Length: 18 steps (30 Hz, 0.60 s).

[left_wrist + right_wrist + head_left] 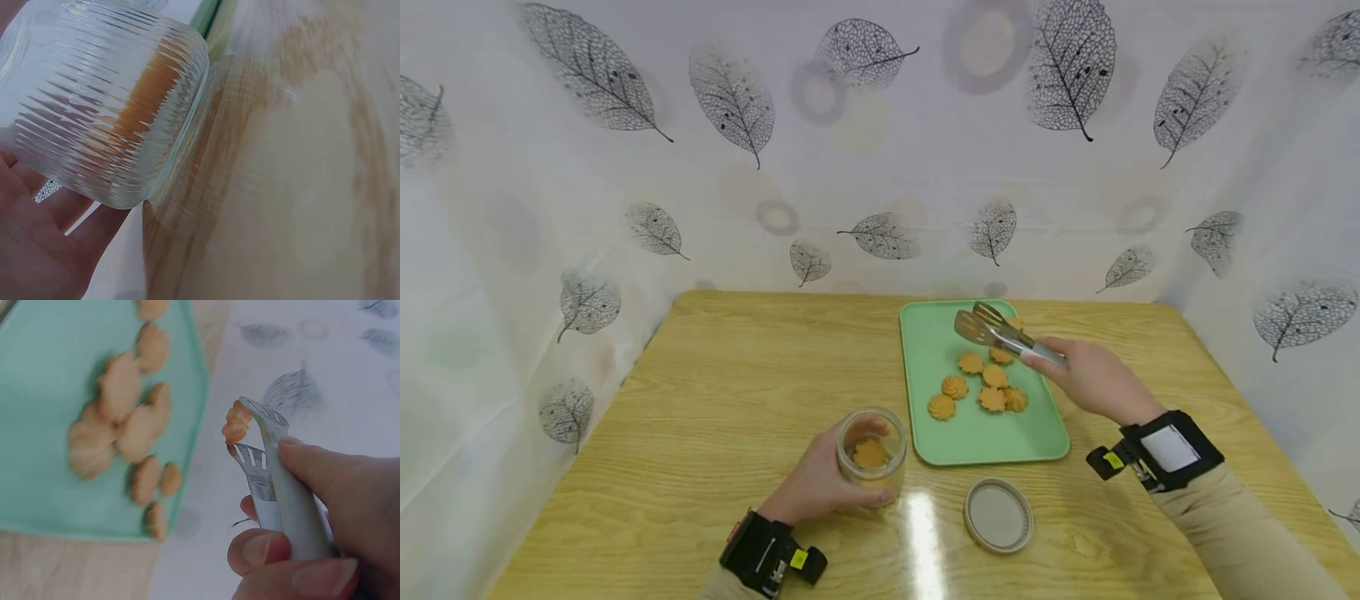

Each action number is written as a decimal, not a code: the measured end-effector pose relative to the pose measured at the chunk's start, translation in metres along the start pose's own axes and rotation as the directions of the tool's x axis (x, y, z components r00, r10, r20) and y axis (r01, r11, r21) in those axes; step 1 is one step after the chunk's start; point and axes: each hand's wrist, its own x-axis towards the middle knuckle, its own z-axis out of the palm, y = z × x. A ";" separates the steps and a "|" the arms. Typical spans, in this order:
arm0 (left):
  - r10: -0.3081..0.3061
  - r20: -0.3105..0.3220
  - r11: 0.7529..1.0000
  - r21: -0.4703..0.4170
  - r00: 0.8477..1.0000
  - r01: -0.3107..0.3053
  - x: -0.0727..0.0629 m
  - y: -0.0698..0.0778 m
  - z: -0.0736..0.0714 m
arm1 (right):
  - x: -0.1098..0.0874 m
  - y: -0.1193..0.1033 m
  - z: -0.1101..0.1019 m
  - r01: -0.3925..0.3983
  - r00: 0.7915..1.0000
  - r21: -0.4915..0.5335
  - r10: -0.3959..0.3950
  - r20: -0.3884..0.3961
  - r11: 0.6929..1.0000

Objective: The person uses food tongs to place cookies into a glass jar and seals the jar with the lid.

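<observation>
My left hand (827, 479) grips a ribbed glass jar (891, 479) standing on the table left of the tray. Inside lies a golden cookie (870, 452), a blurred brown band through the glass in the left wrist view. My right hand (1093, 379) holds metal tongs (1011, 337) over the far right part of a green tray (940, 442). Between the slotted tips, a piped cookie (237, 422) is pinched in the right wrist view; the head view does not show it clearly. Several more cookies (995, 376) lie on the tray.
A round lid (998, 515) lies on the wooden table (760, 358), right of the jar and in front of the tray. Behind the table hangs a leaf-patterned curtain (917, 175), which also runs along both sides.
</observation>
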 end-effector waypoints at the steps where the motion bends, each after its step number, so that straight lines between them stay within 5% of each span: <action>1: -0.004 0.000 1.000 0.000 1.000 0.004 0.000 0.000 0.000 | -0.003 -0.007 -0.004 0.012 1.000 0.008 -0.012 -0.007 1.000; 11: 0.004 0.002 1.000 0.015 1.000 -0.004 0.001 -0.001 -0.002 | -0.046 -0.087 -0.024 0.164 0.986 0.093 -0.166 0.020 0.982; 18: -0.006 0.003 1.000 0.007 1.000 0.006 0.000 -0.003 -0.001 | -0.066 -0.110 -0.018 0.263 0.958 0.081 -0.271 0.098 0.961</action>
